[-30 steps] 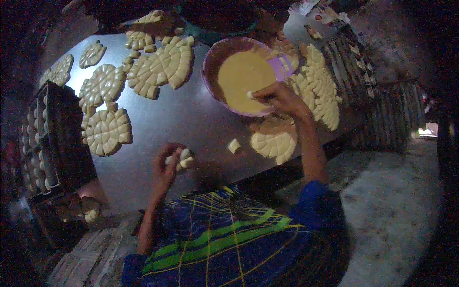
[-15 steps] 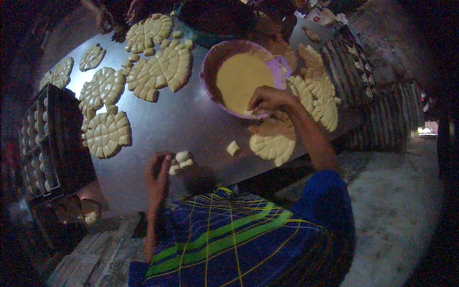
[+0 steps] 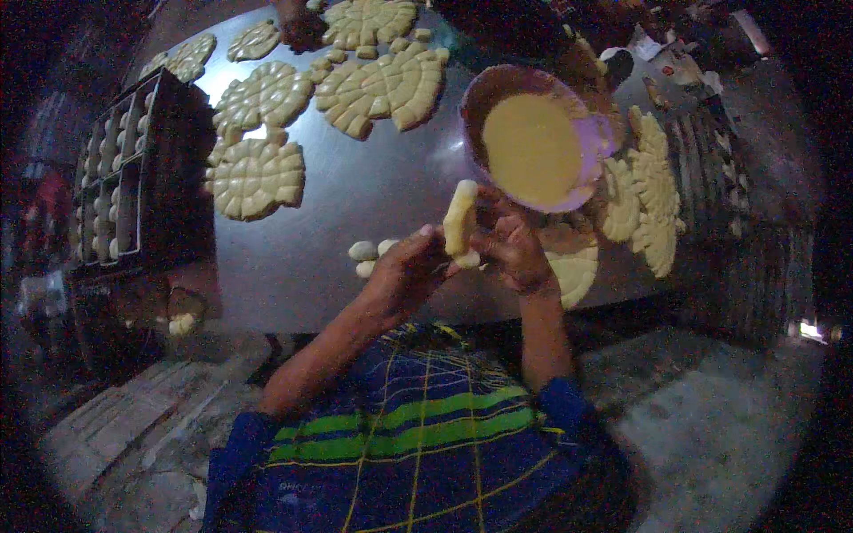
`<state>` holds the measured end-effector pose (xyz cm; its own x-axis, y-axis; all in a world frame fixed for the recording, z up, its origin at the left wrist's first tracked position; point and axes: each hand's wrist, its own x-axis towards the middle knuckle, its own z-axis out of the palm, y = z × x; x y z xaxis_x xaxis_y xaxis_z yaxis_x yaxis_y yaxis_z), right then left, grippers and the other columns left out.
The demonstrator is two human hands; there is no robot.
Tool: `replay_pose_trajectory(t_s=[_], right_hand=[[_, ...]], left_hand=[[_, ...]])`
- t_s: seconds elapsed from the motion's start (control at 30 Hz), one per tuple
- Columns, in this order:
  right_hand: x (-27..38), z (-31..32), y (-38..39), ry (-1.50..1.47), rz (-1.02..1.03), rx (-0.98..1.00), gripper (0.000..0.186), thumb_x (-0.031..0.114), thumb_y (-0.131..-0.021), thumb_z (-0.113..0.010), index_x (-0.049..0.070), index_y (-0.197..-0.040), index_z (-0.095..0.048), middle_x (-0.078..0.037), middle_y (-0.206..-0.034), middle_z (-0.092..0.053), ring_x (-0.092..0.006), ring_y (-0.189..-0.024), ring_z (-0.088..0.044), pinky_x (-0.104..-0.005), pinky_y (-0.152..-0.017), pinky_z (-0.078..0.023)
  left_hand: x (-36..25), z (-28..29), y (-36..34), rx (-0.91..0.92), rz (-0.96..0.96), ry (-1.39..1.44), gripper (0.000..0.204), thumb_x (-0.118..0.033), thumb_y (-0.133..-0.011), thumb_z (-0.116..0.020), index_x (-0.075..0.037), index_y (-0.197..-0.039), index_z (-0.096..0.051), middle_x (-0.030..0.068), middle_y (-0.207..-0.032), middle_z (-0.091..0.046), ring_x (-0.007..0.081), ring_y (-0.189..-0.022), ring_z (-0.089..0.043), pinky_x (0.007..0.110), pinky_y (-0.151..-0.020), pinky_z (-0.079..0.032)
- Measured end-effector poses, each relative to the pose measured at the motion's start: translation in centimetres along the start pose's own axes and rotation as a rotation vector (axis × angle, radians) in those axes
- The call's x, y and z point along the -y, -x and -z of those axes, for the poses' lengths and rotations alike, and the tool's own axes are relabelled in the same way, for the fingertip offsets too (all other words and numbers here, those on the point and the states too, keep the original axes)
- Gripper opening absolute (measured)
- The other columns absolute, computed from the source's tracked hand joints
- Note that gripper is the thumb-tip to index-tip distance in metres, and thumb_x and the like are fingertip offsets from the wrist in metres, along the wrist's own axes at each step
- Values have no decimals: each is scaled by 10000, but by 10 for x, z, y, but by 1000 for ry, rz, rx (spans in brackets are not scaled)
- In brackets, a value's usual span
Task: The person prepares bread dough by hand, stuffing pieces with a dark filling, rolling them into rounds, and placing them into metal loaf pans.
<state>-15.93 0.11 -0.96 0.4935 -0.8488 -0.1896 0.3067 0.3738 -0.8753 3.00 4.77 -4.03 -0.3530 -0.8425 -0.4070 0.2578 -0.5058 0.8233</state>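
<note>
My left hand (image 3: 407,275) and my right hand (image 3: 515,249) meet at the table's front middle, closed around a pale, elongated dough piece (image 3: 460,218), held upright and slightly tilted, with a smaller piece at its lower end. Just beyond them is a purple tub (image 3: 595,142) of yellow liquid. A few loose dough pieces (image 3: 362,251) lie left of my left hand. A flat segmented dough round (image 3: 569,280) is partly hidden behind my right hand.
The metal table (image 3: 364,178) holds several more segmented dough rounds (image 3: 262,98). Racks of trays with dough balls (image 3: 115,178) stand left. Another person's hand (image 3: 300,27) is at the far edge. Dark corrugated pieces (image 3: 697,160) sit right, beside a floor (image 3: 693,426).
My right hand has left the tub's liquid and moved down to meet my left hand, which moved right and up with dough. The view has shifted, and the other person's hand has moved.
</note>
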Motion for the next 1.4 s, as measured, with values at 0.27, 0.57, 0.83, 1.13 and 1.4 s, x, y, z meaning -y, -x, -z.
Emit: replay_pose_trajectory(t_s=[0.27, 0.57, 0.83, 1.13, 1.4], right_hand=[[-40, -23, 1, -190, 58, -136, 587, 41, -862, -671, 104, -1387, -416, -75, -1203, -596, -193, -1098, -577, -340, -931, -489], [-36, -19, 8, 965, 567, -110, 392, -30, -832, -627, 108, -1199, -644, -120, -1283, -574, -252, -1106, -602, -377, -837, -563], [-7, -25, 10, 1707, 739, 149, 332, 30, -799, -680, 96, -1124, -677, -120, -1150, -617, -261, -979, -655, -353, -763, -561], [28, -27, -13, 1299, 433, 320, 198, 132, -793, -723, 37, -953, -657, -89, -905, -640, -243, -752, -639, -338, -685, -516], [23, -38, -15, 1453, 653, 352, 126, 103, -785, -722, 45, -871, -650, -82, -841, -637, -266, -775, -657, -358, -652, -532]], left_hand=[[-2, 9, 11, 22, 102, 685, 389, -390, -973, -513, -77, -1202, -521, 52, -1075, -600, 183, -1016, -582, 374, -945, -463], [-13, 13, 9, -186, 31, 578, 329, -344, -937, -609, -76, -1124, -567, 49, -952, -620, 120, -830, -600, 224, -653, -468], [-22, 20, 20, -211, -95, 25, 203, -132, -871, -670, -52, -1045, -603, 9, -923, -633, 81, -776, -549, 223, -625, -431], [-25, 33, 31, 12, -265, -282, 201, -181, -909, -630, -37, -1049, -633, 22, -893, -639, 102, -779, -547, 250, -693, -441], [-14, 47, 16, -2, 98, 170, 369, -385, -952, -586, -43, -1084, -632, 2, -904, -618, 106, -785, -541, 241, -707, -438]])
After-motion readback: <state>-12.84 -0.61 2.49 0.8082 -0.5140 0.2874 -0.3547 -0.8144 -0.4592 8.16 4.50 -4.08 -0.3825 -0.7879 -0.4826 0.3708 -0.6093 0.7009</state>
